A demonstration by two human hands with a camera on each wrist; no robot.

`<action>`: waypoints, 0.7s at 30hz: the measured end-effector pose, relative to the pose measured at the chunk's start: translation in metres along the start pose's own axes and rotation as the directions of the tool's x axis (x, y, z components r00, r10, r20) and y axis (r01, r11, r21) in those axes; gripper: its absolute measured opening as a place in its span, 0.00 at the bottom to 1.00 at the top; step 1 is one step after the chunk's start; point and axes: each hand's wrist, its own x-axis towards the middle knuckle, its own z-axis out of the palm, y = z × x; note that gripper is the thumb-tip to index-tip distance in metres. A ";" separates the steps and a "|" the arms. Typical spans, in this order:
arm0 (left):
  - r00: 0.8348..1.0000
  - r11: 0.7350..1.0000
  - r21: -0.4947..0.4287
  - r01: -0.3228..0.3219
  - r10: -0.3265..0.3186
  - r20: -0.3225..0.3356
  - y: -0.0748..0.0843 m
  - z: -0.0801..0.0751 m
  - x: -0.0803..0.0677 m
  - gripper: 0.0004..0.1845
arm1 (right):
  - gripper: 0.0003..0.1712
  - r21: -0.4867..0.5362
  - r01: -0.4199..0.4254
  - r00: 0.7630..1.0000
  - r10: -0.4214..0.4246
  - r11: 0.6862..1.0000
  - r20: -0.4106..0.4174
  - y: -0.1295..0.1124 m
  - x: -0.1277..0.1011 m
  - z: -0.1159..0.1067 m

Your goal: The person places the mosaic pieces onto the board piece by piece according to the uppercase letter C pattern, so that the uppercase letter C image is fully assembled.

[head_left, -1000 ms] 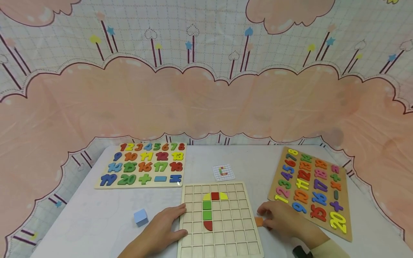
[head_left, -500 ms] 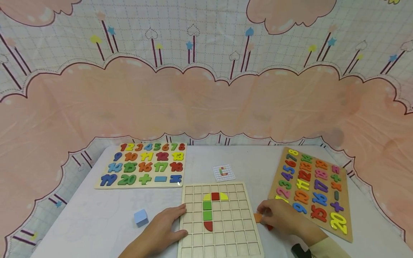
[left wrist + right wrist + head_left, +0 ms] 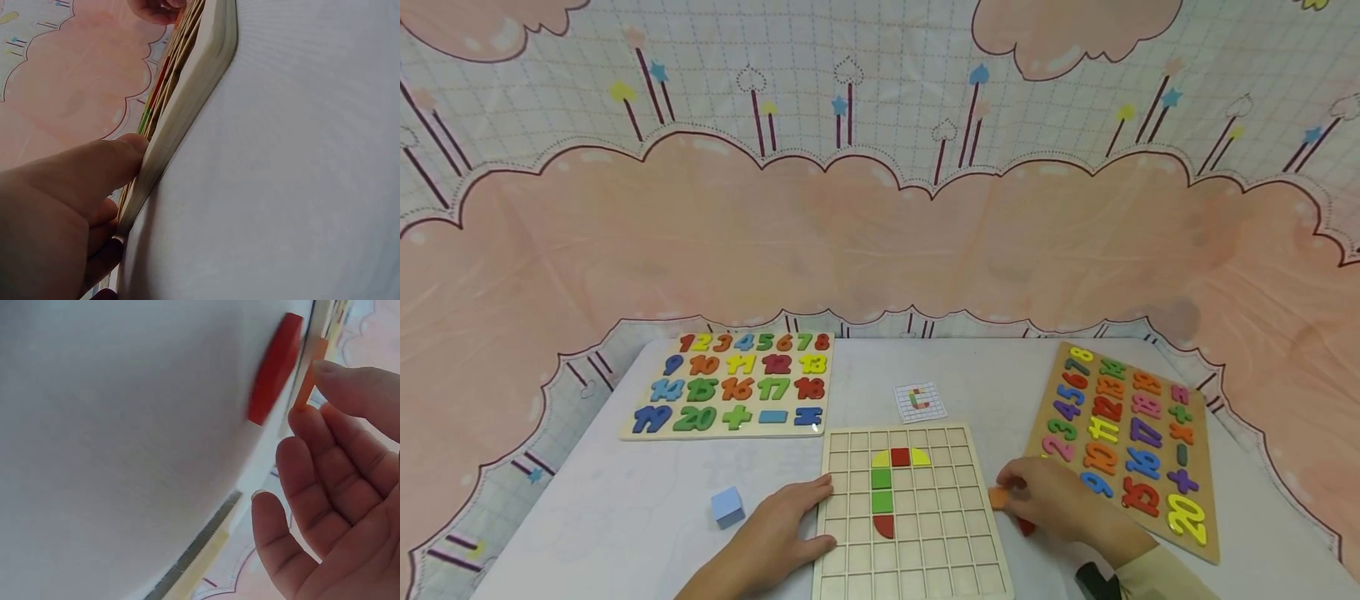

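Two hands: left hand steadies grid board; right hand pinches orange tile.

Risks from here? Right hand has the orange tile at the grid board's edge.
1. The right hand only pinches the orange tile at its fingertips; so light a grip might let it slip.
2. A red piece lies on the table just beside that hand and may get knocked.
3. The left hand merely presses the grid board at its left edge; a push from the right could shift it.
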 end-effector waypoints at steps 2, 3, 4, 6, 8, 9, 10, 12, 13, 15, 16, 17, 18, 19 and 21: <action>1.000 1.000 -0.002 0.002 -0.002 0.002 0.000 0.000 0.000 0.37 | 0.12 0.003 0.005 1.000 -0.005 1.000 -0.007 -0.002 0.000 -0.001; 1.000 1.000 -0.002 0.003 -0.003 0.003 0.000 0.000 0.000 0.37 | 0.12 0.001 0.014 1.000 -0.014 1.000 -0.010 -0.003 -0.001 -0.002; 1.000 1.000 -0.002 0.003 -0.003 0.003 0.000 0.000 0.000 0.37 | 0.12 0.000 0.023 1.000 -0.023 1.000 -0.010 -0.004 -0.001 -0.002; 1.000 1.000 -0.004 0.004 -0.004 0.007 0.000 0.000 0.000 0.38 | 0.13 -0.003 0.050 0.999 -0.050 0.999 -0.006 -0.007 -0.002 -0.003; 1.000 1.000 -0.007 0.006 -0.005 0.009 0.000 0.000 0.000 0.38 | 0.13 -0.004 0.086 0.996 -0.086 0.996 0.001 -0.010 -0.002 -0.002; 1.000 1.000 -0.008 0.006 -0.006 0.009 0.000 0.000 0.000 0.38 | 0.13 -0.009 0.106 0.994 -0.106 0.994 0.001 -0.011 -0.001 -0.001; 1.000 1.000 -0.006 0.007 -0.007 0.010 0.000 0.000 0.000 0.38 | 0.12 -0.003 0.116 0.993 -0.116 0.993 0.005 -0.013 -0.001 0.000; 1.000 1.000 -0.001 0.004 -0.004 0.007 0.000 0.000 0.000 0.38 | 0.11 -0.005 0.139 0.990 -0.139 0.990 0.008 -0.017 -0.001 0.002; 1.000 1.000 -0.001 0.001 -0.001 0.005 0.000 0.000 0.000 0.38 | 0.11 -0.012 0.152 0.988 -0.152 0.988 0.005 -0.019 -0.001 0.003; 1.000 1.000 0.006 -0.002 0.002 0.002 -0.001 0.000 -0.001 0.38 | 0.09 -0.025 0.176 0.984 -0.176 0.984 -0.002 -0.023 0.000 0.006; 1.000 1.000 0.007 -0.006 0.006 0.000 -0.001 0.000 -0.001 0.38 | 0.09 -0.031 0.189 0.982 -0.190 0.981 -0.006 -0.026 0.000 0.007; 1.000 1.000 0.009 -0.006 0.006 0.000 -0.001 0.000 -0.001 0.38 | 0.09 -0.045 0.208 0.978 -0.208 0.977 -0.009 -0.028 0.001 0.008; 1.000 1.000 0.007 -0.005 0.005 0.002 -0.001 0.000 -0.001 0.38 | 0.09 -0.055 0.223 0.974 -0.224 0.973 -0.012 -0.030 0.001 0.009; 1.000 1.000 0.006 -0.004 0.004 0.005 -0.001 0.000 0.000 0.38 | 0.09 -0.055 0.233 0.972 -0.234 0.971 -0.011 -0.032 0.002 0.010; 1.000 1.000 0.005 -0.007 0.007 0.004 -0.001 0.000 0.000 0.38 | 0.09 -0.057 0.256 0.966 -0.257 0.965 -0.006 -0.036 0.002 0.012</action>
